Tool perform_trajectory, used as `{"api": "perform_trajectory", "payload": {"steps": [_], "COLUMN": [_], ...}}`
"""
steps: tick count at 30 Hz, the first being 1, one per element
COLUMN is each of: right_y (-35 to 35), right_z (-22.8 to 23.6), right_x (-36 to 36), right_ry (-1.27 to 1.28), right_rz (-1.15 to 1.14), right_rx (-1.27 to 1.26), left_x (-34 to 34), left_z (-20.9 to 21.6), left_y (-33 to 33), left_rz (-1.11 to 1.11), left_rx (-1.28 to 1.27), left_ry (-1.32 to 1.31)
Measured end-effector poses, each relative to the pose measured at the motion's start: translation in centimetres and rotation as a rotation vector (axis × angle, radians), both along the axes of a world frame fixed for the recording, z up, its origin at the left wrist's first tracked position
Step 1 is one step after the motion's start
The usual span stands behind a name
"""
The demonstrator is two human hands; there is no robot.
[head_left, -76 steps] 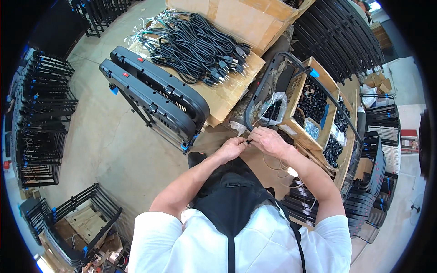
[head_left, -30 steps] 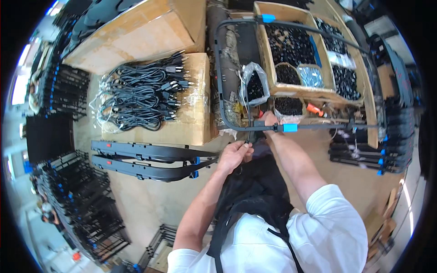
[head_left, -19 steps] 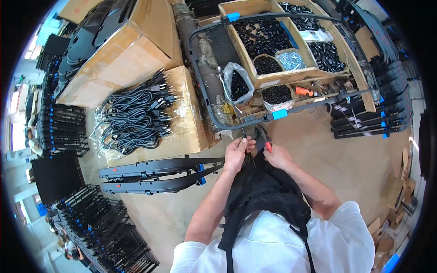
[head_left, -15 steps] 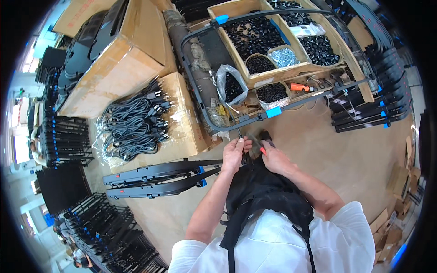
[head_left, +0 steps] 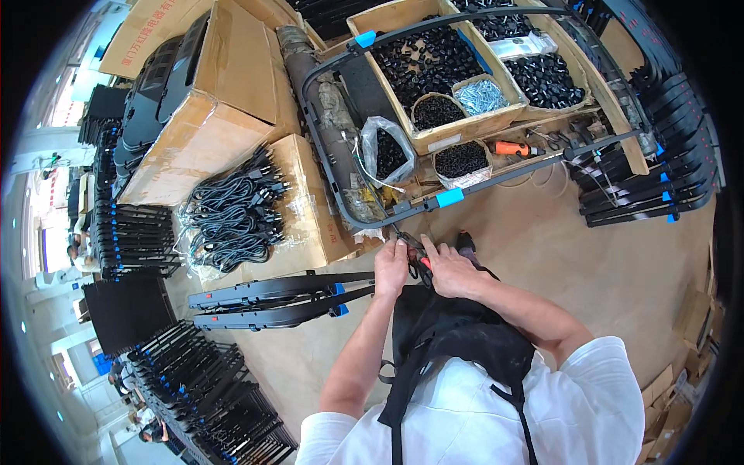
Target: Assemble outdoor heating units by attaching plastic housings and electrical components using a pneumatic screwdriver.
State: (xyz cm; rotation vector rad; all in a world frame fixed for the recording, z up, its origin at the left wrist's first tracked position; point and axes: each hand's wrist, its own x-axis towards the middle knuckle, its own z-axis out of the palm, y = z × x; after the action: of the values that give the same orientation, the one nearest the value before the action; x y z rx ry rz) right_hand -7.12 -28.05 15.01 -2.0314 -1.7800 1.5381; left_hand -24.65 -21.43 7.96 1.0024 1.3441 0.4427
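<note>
Just below the near left corner of a black rectangular frame point(head_left: 418, 206), my two hands work close together. My left hand point(head_left: 390, 269) is closed, its thumb and fingers pinched on something thin and dark that I cannot make out. From the right, my right hand point(head_left: 452, 271) closes around a red-handled tool point(head_left: 425, 263). Most of that tool is hidden by the fingers, so its kind does not show. Its dark end lies close to my left fingertips. The frame carries blue tape point(head_left: 449, 197) and rests over the workbench.
A wooden tray point(head_left: 465, 133) of black parts and silver screws stands on the bench, near an orange-handled tool point(head_left: 518, 149). Bundled black cables point(head_left: 236, 209) lie on a carton point(head_left: 308, 232) at left. Two curved black rails point(head_left: 271, 302) jut out below. Stacked black frames point(head_left: 659, 186) stand right.
My right hand has moved left and slightly up, bringing the red-handled tool against my left fingertips. My left hand stays near the frame's corner. The whole view has shifted slightly.
</note>
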Motion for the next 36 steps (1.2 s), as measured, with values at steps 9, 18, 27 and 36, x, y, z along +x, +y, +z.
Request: {"api": "perform_trajectory", "payload": {"steps": [9,18,27,36], "right_y": [-0.5,-2.9,-2.1,-1.1], "right_z": [1.7,1.7,0.9,-0.6], "right_x": [1.4,-1.9,-8.4,-13.9], "right_ry": [0.058,-0.169,-0.402,-0.6], "right_rz": [-0.037,-0.14,-0.268,-0.359], "right_rx": [0.088,0.376,0.467,0.414], "left_x": [0.4,-1.4,0.4,1.6], "left_z": [-0.2,8.7,3.9,3.8], "left_y": [-0.6,7.8,13.6,12.5], "left_rz": [0.096,-0.364,-0.832,-0.671], "left_rx": [0.108,0.607,1.009,0.883], "left_ry": [-0.053,0.624,0.736,0.741]}}
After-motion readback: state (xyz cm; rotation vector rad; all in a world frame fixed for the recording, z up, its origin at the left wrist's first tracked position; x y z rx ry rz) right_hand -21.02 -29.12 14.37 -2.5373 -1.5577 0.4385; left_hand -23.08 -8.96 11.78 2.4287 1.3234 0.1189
